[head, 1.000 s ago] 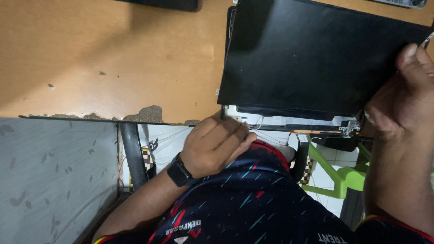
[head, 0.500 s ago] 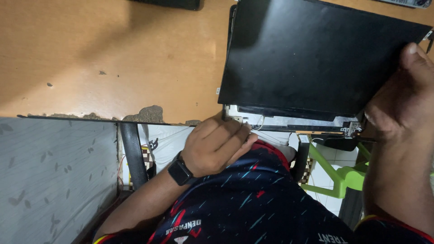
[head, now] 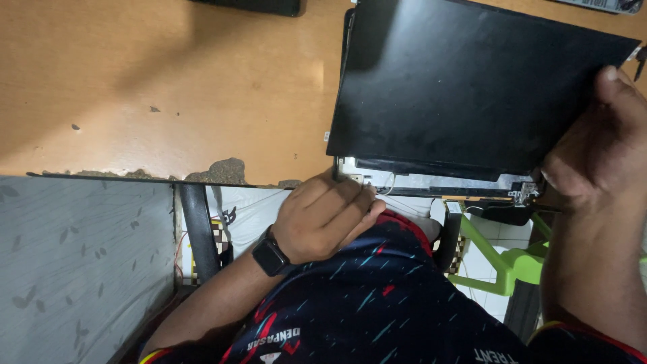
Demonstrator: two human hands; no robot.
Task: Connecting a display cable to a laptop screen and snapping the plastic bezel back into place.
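The right hand (head: pixel 593 148) is gripping the flat black rectangular screen panel (head: pixel 465 81), lying on the orange wooden surface (head: pixel 168 87) at right; the left hand (head: pixel 327 216), fingers curled closed, is touching its near left corner.

The right hand (head: pixel 600 145) runs past the frame's right edge, its fingertips hidden behind the black screen panel (head: pixel 472 87). The panel's top is cropped. The left hand (head: pixel 323 216) curls over, hiding whatever its fingertips pinch at the hinge strip (head: pixel 438 183).

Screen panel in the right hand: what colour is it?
Plain black screen panel, held by the right hand; head view.
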